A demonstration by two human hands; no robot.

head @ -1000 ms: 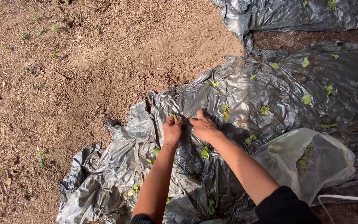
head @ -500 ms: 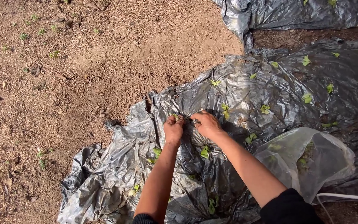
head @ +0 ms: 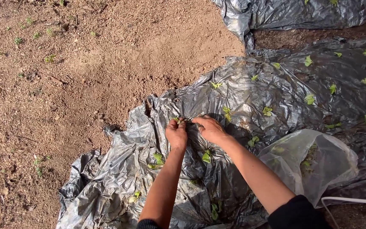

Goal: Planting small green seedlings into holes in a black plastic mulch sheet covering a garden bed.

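**Ana:** Head view first, left side: what lies there?

**Ben:** Bare brown soil [head: 85, 63] with a few weeds. Right of it spreads a crinkled grey plastic sheet [head: 119, 169], its long run going from near left to far right, with small green seedlings poking through holes.

**Ana:** And the hands?

**Ben:** Left hand [head: 177, 132] is curled at the sheet's middle, its grip narrow, fingertips pinched at a small seedling [head: 177, 120] that stands in a slit. Whether it pinches the leaves or the plastic beside them, I cannot tell. Right hand [head: 209, 128] sits just beside it, fingers flat and spread on the sheet, holding nothing that shows.

**Ana:** Which way does that seedling point?

**Ben:** Leaves toward the far side; it is too small to read a long axis.

**Ana:** How would you do this well?

**Ben:** I'd judge: keep the right palm pressing the plastic taut, and ease the leaves through gently without tearing the stem.

**Ana:** Further right?

**Ben:** A clear plastic bag [head: 318, 161] lies near right, touching the right forearm, with greenery dimly inside. More seedlings dot the far right.
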